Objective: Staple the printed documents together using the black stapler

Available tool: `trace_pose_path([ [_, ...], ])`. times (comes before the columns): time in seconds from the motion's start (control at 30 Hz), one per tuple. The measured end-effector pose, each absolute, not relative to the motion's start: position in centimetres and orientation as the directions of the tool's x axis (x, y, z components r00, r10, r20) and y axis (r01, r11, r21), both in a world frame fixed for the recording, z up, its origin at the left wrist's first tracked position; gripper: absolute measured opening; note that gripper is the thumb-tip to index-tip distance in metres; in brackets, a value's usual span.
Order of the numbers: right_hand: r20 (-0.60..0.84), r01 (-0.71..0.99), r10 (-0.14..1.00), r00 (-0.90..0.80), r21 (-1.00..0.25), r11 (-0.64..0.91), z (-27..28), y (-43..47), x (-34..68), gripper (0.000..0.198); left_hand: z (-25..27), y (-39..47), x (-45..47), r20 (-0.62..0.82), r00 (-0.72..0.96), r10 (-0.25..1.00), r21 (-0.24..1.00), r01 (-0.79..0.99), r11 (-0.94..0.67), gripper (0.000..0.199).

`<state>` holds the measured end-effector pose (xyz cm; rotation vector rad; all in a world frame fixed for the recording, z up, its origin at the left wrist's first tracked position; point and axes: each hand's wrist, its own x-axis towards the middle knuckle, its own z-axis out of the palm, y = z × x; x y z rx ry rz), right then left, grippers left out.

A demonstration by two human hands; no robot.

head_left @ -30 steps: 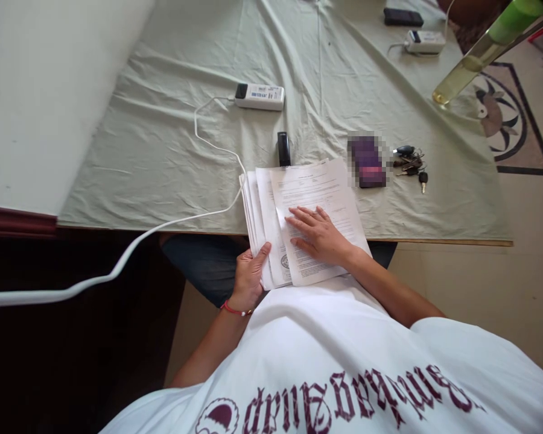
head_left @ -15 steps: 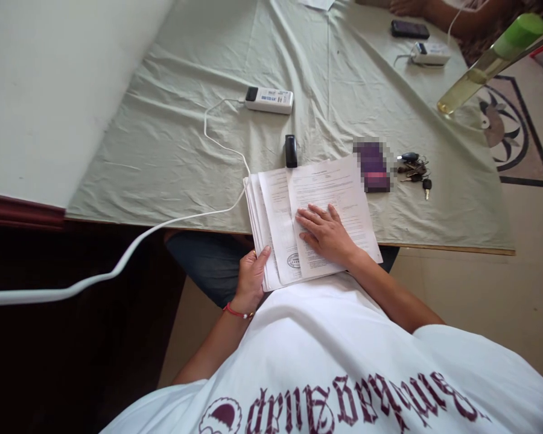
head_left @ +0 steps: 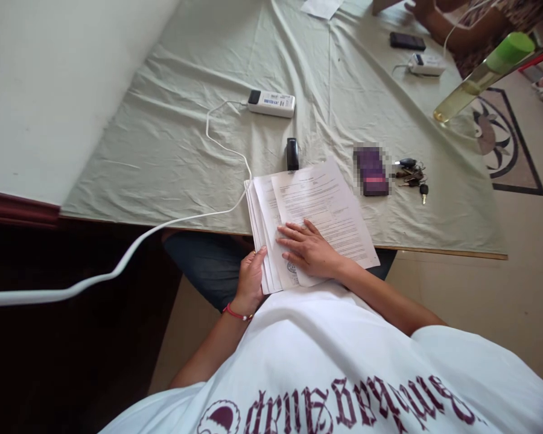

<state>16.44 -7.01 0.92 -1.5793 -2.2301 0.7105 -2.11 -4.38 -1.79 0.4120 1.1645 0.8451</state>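
A single head-worn camera looks forward and steeply down from above the person's chest, close enough that the white shirt [head_left: 344, 367] fills the lower frame. It faces across the cloth-covered table [head_left: 172, 150] toward its far end (another person's arm [head_left: 452, 24] shows there), floor at right.

A stack of white printed papers [head_left: 271, 211] lies at the near edge of the counter [head_left: 172, 150], its lower end hanging past the edge. The sheets are fanned slightly, their left edges stepped. The top sheet [head_left: 326, 211] sits skewed to the right, covered in fine black text, with a round stamp near its bottom.
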Motion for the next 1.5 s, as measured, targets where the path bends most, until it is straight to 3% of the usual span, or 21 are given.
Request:
trace_pose_path([
  [0.57, -0.079, 0.786, 0.961, -0.267, -0.595, 0.169, 0.9, -6.7, 15.8, 0.047, -1.7, -4.2, -1.8, -0.636, 0.083, 0.767, 0.699, -0.359, 0.619, 0.059],
  [1.2, -0.099, 0.776, 0.959, -0.265, -0.612, 0.152, 1.2, -6.4, 14.5, 0.048, -1.7, -4.2, -1.9, -0.604, 0.147, 0.783, 0.699, -0.375, 0.609, 0.056],
  [1.4, -0.009, 0.661, 0.953, -0.302, -0.722, 0.203, 1.4, -6.5, 15.4, 0.045, -2.1, -4.3, -2.0, -0.592, 0.156, 0.79, 0.713, -0.355, 0.605, 0.056],
  [1.5, 0.049, 0.682, 0.956, -0.291, -0.69, 0.243, 1.7, -6.8, 17.0, 0.044, -2.3, -4.4, -2.1, -0.583, 0.166, 0.795, 0.719, -0.351, 0.6, 0.053],
])
